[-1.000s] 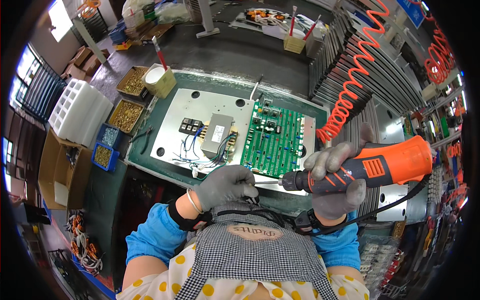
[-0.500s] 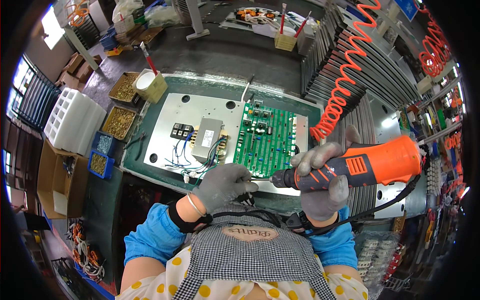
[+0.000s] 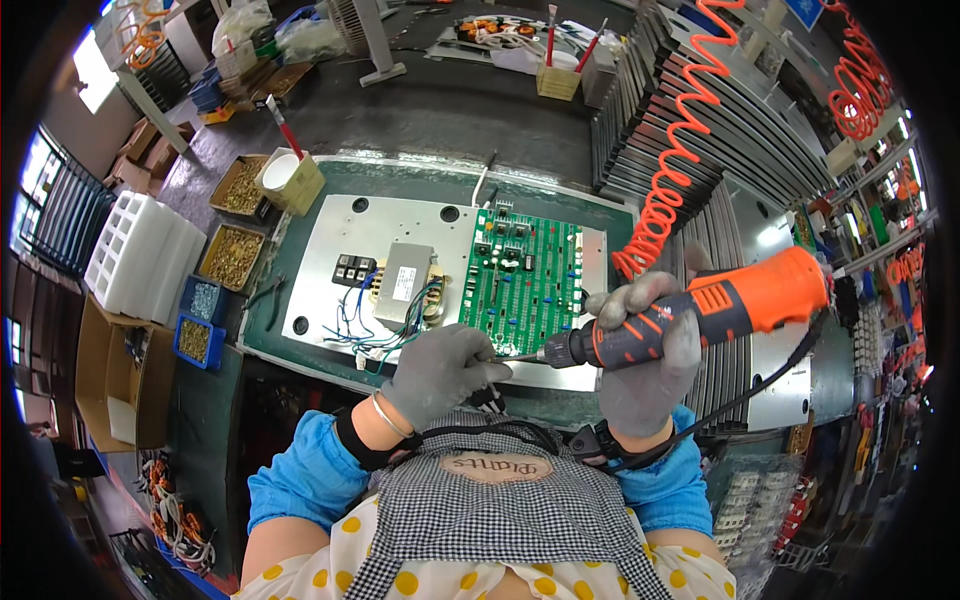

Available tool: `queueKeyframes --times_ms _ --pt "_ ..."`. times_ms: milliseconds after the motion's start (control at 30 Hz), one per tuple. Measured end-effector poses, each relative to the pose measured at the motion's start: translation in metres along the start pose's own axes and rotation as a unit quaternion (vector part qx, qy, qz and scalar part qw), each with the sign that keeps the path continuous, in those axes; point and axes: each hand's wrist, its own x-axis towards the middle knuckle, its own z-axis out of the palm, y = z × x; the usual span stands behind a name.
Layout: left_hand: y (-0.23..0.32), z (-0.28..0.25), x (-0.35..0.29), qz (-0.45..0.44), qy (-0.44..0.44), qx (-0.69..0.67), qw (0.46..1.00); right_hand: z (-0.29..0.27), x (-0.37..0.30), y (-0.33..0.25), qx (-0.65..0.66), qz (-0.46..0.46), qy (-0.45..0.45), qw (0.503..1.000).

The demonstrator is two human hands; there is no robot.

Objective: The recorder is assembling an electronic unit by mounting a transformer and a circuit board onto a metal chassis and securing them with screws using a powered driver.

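Observation:
My right hand (image 3: 648,375), in a grey glove, is wrapped round an orange and black electric screwdriver (image 3: 735,305) held level, its chuck toward the left. From the chuck a thin bit (image 3: 525,357) runs to the fingertips of my left hand (image 3: 437,368), also gloved in grey. Those fingers are closed in a pinch at the bit's tip; whatever they hold is hidden. Just beyond lies a metal plate (image 3: 335,240) bearing a green circuit board (image 3: 530,275), a transformer (image 3: 402,285), a black terminal block (image 3: 353,269) and loose blue and green wires (image 3: 365,335).
Left of the plate stand open boxes of small brass-coloured parts (image 3: 234,255), blue bins (image 3: 199,340) and pliers (image 3: 265,295). A pot with a brush (image 3: 290,180) is behind them. Stacked metal panels (image 3: 690,130) rise at right, beside a coiled orange air hose (image 3: 672,185).
The view has shifted slightly. The screwdriver has tilted a little, and more of its bit shows between the chuck and my left fingers. Both hands keep their grip.

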Motion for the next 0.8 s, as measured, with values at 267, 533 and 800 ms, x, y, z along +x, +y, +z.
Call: queueKeyframes --times_ms 267,533,800 --pt "0.000 0.009 0.003 0.059 0.051 -0.008 0.997 -0.001 0.001 -0.001 -0.011 -0.011 0.045 0.999" --pt "-0.005 -0.010 0.024 -0.175 -0.088 -0.416 0.888 -0.015 0.002 -0.028 -0.132 -0.102 0.008 0.986" --pt "-0.003 -0.003 0.029 -0.236 -0.043 -0.606 0.759 -0.034 -0.009 -0.023 -0.162 -0.068 -0.015 0.984"
